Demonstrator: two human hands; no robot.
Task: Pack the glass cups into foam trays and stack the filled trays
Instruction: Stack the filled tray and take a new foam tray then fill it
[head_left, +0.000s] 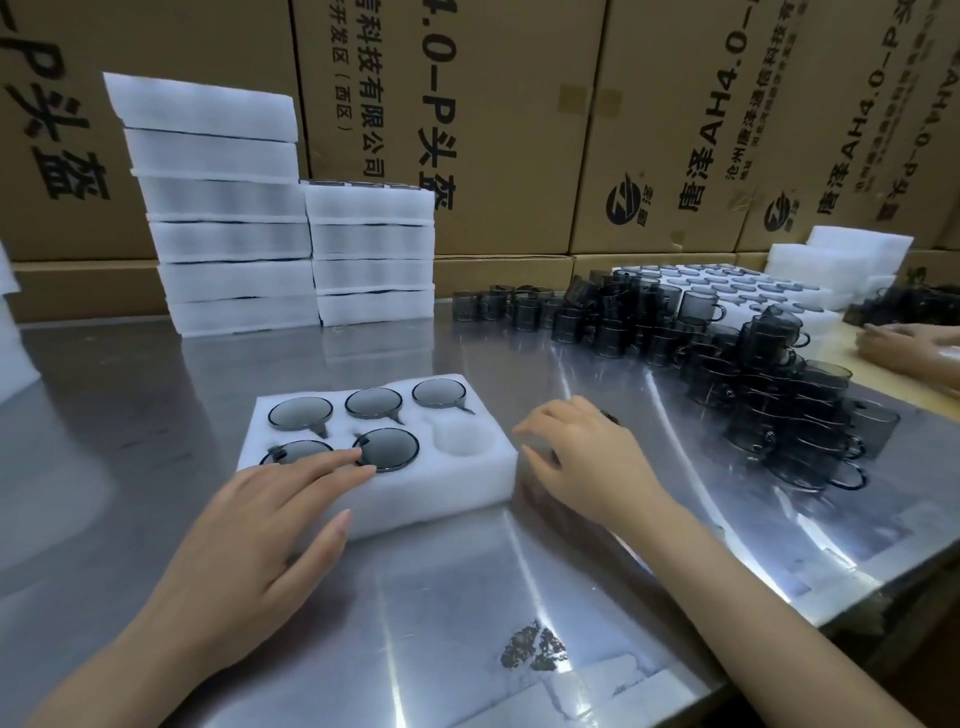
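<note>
A shiny metal table (467, 597) fills the frame. A big pile of dark glass cups (727, 364) sits at the right. Mid-frame, a white foam tray (415, 493) holds five cups, with one hole bare. The left hand (270, 519) rests flat on the tray, fingers straight. The right hand (587, 457) curls just beside the tray; I cannot tell if it holds a cup.

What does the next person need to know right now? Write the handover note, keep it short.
Left hand: flat on the foam tray, fingers straight, steadying it.
Right hand: curled beside the tray's right edge, something dark under it, likely a cup; grip unclear.
Tray: five cups in, one hole empty at the near right.
Loose cups: piled on the table to the right.
Stacked trays: two piles at the back.
Left: fill the last hole, stack this tray, carry on.
</note>
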